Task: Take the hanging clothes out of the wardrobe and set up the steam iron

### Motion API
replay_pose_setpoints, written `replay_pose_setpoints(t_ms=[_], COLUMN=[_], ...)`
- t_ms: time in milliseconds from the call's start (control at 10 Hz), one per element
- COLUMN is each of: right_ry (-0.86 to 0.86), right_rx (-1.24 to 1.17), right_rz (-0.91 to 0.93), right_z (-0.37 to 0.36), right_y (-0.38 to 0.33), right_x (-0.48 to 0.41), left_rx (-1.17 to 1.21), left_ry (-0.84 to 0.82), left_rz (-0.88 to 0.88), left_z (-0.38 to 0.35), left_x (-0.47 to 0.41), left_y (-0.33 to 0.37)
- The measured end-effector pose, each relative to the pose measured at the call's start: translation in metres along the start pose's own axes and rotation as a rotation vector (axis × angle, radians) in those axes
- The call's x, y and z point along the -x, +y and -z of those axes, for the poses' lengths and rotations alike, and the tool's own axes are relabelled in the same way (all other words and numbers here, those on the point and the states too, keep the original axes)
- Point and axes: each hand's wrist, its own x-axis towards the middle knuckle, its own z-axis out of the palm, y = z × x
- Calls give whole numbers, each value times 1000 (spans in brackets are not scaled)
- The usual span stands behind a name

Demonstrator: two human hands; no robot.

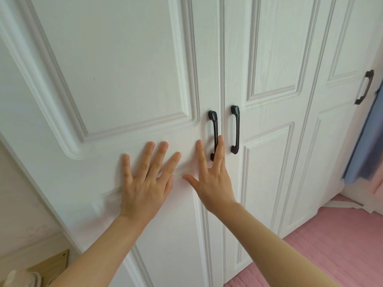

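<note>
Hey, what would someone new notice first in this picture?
Two bare hands dominate the middle: the left hand spread flat on the closed white wardrobe door, the right hand beside it, its straight fingers at the black handle. A second black handle sits just right; a pink surface fills the lower right.

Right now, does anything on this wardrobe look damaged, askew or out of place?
Nothing on the wardrobe doors stands out: shut, black handles straight. Only a ragged white strip lies on the pink floor, far right.
</note>
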Motion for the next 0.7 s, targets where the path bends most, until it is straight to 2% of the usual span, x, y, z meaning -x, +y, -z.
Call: replay_pose_setpoints(t_ms=[400, 600, 700], right_ry=[-41, -162, -241], right_rx=[-29, 5, 121], right_rz=[-32, -108, -158], right_z=[2, 28, 45], right_y=[-2, -18, -28], right_x=[0, 6, 15], left_rx=[8, 158, 158], left_ry=[-50, -211, -279], left_rz=[-4, 5, -57], left_z=[4, 31, 47], left_x=[-3, -6, 2], left_y=[0, -2, -9])
